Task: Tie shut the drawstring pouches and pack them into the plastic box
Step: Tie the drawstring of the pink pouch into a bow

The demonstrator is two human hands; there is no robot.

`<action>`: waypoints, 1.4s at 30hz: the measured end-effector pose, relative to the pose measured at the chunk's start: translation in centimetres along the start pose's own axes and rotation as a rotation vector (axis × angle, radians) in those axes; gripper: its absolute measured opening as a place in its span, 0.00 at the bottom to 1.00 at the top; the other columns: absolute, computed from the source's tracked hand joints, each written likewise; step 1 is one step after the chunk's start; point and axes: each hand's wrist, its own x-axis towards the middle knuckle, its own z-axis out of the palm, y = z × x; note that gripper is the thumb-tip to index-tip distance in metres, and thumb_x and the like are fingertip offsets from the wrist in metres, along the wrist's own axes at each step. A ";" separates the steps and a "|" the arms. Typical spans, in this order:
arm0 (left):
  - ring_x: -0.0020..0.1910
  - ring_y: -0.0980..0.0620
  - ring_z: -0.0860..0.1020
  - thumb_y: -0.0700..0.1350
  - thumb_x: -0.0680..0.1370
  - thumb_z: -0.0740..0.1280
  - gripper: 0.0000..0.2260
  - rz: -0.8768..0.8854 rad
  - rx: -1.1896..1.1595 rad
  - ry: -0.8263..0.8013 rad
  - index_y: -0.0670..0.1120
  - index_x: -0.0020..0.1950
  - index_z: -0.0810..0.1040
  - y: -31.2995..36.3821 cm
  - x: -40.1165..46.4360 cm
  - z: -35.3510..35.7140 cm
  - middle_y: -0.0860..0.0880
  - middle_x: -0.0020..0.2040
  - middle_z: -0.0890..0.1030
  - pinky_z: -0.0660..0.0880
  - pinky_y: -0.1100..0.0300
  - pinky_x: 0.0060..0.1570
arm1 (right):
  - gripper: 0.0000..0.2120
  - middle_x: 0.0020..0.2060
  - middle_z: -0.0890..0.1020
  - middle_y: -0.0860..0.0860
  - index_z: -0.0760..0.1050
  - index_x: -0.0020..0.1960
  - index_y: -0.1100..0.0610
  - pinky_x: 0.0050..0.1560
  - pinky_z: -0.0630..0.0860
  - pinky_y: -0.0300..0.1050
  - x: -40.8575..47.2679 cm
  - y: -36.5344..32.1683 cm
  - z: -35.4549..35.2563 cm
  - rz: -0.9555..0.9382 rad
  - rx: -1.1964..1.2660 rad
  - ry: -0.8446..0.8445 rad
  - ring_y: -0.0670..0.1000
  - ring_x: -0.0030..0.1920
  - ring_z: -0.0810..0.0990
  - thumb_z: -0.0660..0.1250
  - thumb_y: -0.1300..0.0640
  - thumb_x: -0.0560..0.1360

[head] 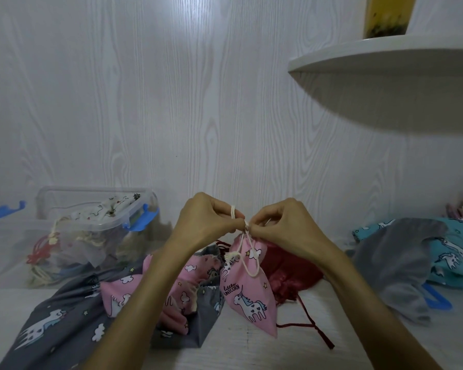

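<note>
Tying a pink pouch's cord.
My left hand [206,220] and right hand [275,222] pinch the cord [246,226]; the soft, light pouch [247,292] hangs below my grip. Box [96,209] far left.

A pale, white-grained table [251,351] runs across the lower part of the view and meets a matching white wood-grain wall behind it. At the far left stands a clear plastic box [72,236] with blue clips, already holding fabric pouches. In front of it a dark grey unicorn-print pouch [64,324] lies flat, with a crumpled pink pouch [177,287] on top (its edges overlap the grey cloth). Near the centre sits a dark red satin pouch [292,271], its red cord trailing across the table. At the right lies a teal unicorn-print pouch [455,257], partly covered by grey fabric [393,268].
</note>
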 end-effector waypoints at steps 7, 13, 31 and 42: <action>0.33 0.62 0.81 0.46 0.66 0.76 0.04 0.082 0.095 0.098 0.55 0.35 0.84 -0.4 -0.1 1.3 0.55 0.30 0.83 0.81 0.59 0.43 | 0.02 0.24 0.80 0.45 0.84 0.36 0.55 0.31 0.71 0.33 0.1 0.3 -0.1 0.031 -0.010 0.004 0.38 0.25 0.75 0.74 0.60 0.66; 0.34 0.63 0.80 0.50 0.69 0.74 0.01 0.197 0.144 0.222 0.54 0.39 0.84 -0.9 0.0 2.1 0.57 0.33 0.82 0.81 0.57 0.41 | 0.02 0.25 0.81 0.46 0.84 0.38 0.57 0.32 0.75 0.34 0.3 0.3 -0.3 0.043 0.052 0.057 0.41 0.27 0.78 0.73 0.60 0.68; 0.33 0.47 0.84 0.43 0.66 0.77 0.04 0.306 -0.268 0.083 0.45 0.38 0.85 -2.0 0.1 1.4 0.47 0.33 0.85 0.82 0.55 0.38 | 0.13 0.37 0.84 0.49 0.84 0.46 0.56 0.33 0.72 0.32 0.1 1.6 -1.7 0.304 0.624 -0.274 0.41 0.30 0.76 0.72 0.53 0.62; 0.38 0.62 0.81 0.44 0.71 0.71 0.06 0.237 -0.240 -0.125 0.54 0.45 0.84 -2.4 0.5 -0.3 0.53 0.39 0.86 0.72 0.70 0.32 | 0.06 0.34 0.78 0.45 0.79 0.47 0.55 0.37 0.70 0.28 0.4 0.3 -1.7 0.104 0.192 -0.148 0.40 0.35 0.75 0.64 0.55 0.78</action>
